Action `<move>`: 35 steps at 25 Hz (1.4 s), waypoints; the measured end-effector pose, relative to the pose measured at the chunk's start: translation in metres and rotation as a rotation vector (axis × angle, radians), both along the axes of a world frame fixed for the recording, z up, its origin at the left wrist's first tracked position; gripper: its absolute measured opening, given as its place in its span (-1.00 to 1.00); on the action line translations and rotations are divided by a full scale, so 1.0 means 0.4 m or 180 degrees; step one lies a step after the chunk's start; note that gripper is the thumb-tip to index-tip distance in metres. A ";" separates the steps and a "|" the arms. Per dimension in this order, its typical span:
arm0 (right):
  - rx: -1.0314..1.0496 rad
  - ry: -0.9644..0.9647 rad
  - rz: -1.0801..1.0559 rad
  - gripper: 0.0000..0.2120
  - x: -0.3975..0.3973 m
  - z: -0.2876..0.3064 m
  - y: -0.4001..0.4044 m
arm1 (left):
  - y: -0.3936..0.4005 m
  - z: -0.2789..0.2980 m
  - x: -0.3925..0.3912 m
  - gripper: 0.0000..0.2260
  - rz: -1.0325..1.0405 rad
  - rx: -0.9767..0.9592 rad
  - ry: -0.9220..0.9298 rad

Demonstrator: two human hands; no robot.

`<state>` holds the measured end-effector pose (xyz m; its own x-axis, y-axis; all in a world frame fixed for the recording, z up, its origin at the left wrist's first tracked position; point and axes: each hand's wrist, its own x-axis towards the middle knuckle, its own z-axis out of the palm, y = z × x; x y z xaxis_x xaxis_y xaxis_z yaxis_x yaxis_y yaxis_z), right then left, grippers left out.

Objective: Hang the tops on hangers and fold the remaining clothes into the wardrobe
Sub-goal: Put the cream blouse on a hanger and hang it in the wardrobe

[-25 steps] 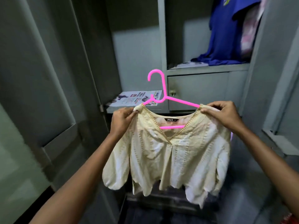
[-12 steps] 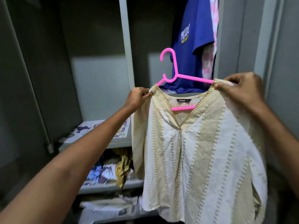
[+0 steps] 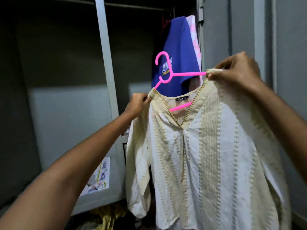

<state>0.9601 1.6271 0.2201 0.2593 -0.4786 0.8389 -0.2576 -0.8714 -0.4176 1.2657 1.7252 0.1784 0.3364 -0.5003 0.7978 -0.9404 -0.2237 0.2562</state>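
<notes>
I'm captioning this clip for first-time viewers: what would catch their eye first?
The bright pink hanger at centre, its hook free in the air, carrying a cream striped top that fills the lower right. The left hand and right hand each pinch a shoulder. Behind hangs a blue T-shirt in the wardrobe.

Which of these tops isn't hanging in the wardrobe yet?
The cream striped top on the pink hanger: the left hand and right hand hold its shoulders. The blue T-shirt and the pink-and-white garment already hang inside.
</notes>
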 end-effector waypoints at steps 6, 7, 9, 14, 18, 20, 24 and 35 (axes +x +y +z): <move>-0.0223 -0.0070 -0.0401 -0.63 0.078 0.185 -0.021 | -0.016 0.177 0.073 -0.74 0.0896 0.0335 -0.1686; -0.0270 -0.0098 -0.0479 -0.63 0.097 0.212 -0.026 | -0.013 0.209 0.088 -0.69 0.1130 0.0418 -0.2061; -0.0393 -0.0157 -0.0620 -0.63 0.133 0.270 -0.030 | 0.003 0.280 0.109 -0.58 0.1414 0.0391 -0.2516; -0.0549 -0.0348 -0.0925 -0.65 0.234 0.408 -0.014 | 0.069 0.440 0.162 -0.55 0.1603 -0.0037 -0.2565; -0.0447 -0.0512 -0.1036 -0.71 0.340 0.503 -0.012 | 0.087 0.479 0.224 -0.55 0.1721 -0.0164 -0.2342; -0.0429 -0.0628 -0.1119 -0.75 0.386 0.539 -0.020 | 0.080 0.474 0.245 -0.55 0.1842 -0.0145 -0.2480; -0.0387 -0.0673 -0.1262 -0.73 0.471 0.579 -0.046 | 0.074 0.474 0.252 -0.50 0.2077 -0.0104 -0.2572; -0.0420 -0.1022 -0.1092 -0.81 0.652 0.708 -0.185 | 0.038 0.473 0.261 -0.46 0.2887 0.0033 -0.2612</move>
